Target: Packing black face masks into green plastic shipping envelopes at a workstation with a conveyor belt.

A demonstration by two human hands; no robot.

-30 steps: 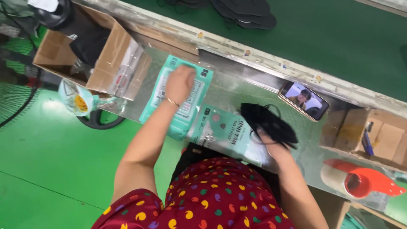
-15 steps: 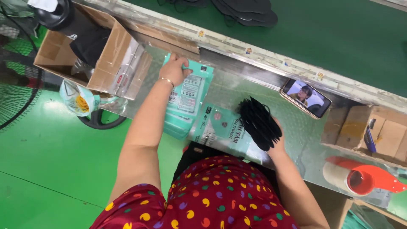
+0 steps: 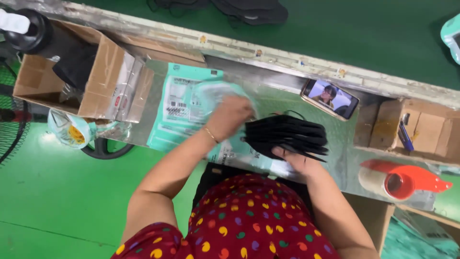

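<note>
My right hand point(image 3: 293, 161) grips a stack of black face masks point(image 3: 286, 135) from below, holding it over the metal table point(image 3: 278, 98). My left hand point(image 3: 230, 116), with a thin bracelet on the wrist, holds a teal plastic pouch point(image 3: 218, 93) that is blurred by motion, right beside the masks. A pile of flat teal pouches point(image 3: 179, 108) lies on the table to the left, and more teal pouches point(image 3: 242, 154) lie under the masks.
An open cardboard box point(image 3: 98, 76) with black items stands at the left. A phone point(image 3: 329, 97) shows a video. A red tape dispenser point(image 3: 400, 180) and a small cardboard box point(image 3: 421, 132) sit at the right. Black masks point(image 3: 249, 9) lie on a green belt.
My left hand has lifted a teal pouch off the left pile and carried it right, up to the masks. My right hand has turned the mask stack flatter.
</note>
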